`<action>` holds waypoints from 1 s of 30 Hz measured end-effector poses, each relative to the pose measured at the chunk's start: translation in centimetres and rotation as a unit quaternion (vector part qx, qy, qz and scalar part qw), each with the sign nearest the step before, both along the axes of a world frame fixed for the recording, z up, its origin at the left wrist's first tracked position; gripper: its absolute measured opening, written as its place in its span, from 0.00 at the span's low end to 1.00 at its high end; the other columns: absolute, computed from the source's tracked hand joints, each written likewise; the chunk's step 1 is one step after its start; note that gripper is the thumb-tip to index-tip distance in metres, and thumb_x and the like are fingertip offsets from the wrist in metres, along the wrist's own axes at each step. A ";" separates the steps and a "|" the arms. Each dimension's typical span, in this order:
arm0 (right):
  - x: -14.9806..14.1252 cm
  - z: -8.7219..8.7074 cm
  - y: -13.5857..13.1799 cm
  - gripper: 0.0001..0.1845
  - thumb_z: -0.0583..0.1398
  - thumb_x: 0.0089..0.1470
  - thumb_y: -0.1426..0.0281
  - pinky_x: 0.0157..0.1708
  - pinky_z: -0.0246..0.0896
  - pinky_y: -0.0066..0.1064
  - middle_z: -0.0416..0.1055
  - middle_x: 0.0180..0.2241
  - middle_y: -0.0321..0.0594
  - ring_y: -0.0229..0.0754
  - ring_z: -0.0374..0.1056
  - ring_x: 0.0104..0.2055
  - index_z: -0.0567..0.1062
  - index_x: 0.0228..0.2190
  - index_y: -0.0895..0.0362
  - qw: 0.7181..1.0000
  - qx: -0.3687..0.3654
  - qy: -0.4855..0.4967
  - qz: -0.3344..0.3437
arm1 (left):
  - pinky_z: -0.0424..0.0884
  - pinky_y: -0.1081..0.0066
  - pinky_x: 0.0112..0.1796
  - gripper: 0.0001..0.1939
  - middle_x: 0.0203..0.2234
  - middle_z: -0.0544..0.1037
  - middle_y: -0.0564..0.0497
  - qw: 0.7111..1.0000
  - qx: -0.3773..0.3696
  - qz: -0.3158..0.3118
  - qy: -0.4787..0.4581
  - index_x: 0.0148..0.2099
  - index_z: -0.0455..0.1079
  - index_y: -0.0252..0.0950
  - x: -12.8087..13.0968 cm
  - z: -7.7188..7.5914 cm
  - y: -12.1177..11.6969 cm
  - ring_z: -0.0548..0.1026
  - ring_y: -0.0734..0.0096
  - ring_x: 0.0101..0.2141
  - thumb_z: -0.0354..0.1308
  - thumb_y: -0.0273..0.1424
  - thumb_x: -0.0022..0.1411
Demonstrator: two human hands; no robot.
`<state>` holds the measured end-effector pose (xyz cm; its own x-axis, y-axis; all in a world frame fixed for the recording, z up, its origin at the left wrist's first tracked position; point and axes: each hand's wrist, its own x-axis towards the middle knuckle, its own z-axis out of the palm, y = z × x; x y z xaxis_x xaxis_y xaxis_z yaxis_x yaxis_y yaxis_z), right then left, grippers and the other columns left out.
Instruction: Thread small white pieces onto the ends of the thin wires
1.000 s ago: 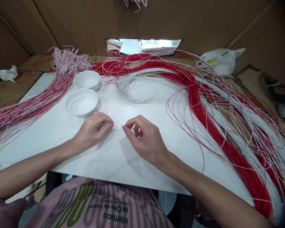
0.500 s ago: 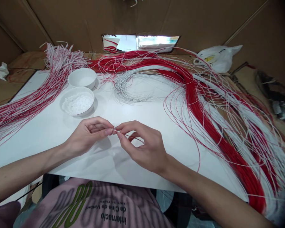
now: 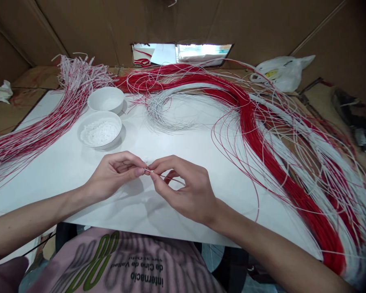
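Observation:
My left hand [image 3: 117, 176] and my right hand [image 3: 189, 189] meet fingertip to fingertip above the white table. Each one pinches a thin red wire [image 3: 175, 179] between thumb and forefinger. A tiny pale piece seems to sit on the wire between the fingertips, too small to make out. From there the wire runs back under my right palm. Beyond my left hand stands a white bowl [image 3: 117, 133] holding many small white pieces. A second white bowl [image 3: 106, 100] stands right behind it.
A thick bundle of red and white wires [image 3: 244, 118] arcs along the back and right of the table [image 3: 171, 150]. Another bundle [image 3: 51, 122] with white-tipped ends lies at left. Cardboard walls enclose the table; a plastic bag [image 3: 282, 73] lies at back right.
Both hands keep nearly the same place and pinch. The fingertips have shifted slightly on the wire. The whole view has moved a little.

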<state>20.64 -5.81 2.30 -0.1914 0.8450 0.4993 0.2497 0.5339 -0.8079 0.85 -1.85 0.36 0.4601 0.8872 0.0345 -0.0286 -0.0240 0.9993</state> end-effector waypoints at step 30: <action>0.1 -0.1 0.2 0.05 0.58 0.56 0.79 0.27 0.70 0.25 0.76 0.34 0.39 0.35 0.71 0.33 0.73 0.33 0.58 1.000 0.017 -0.004 0.019 | 0.73 0.78 0.36 0.06 0.30 0.79 0.52 1.000 0.016 0.005 -0.025 0.35 0.78 0.37 0.5 1.4 -0.4 0.76 0.75 0.33 0.64 0.22 0.57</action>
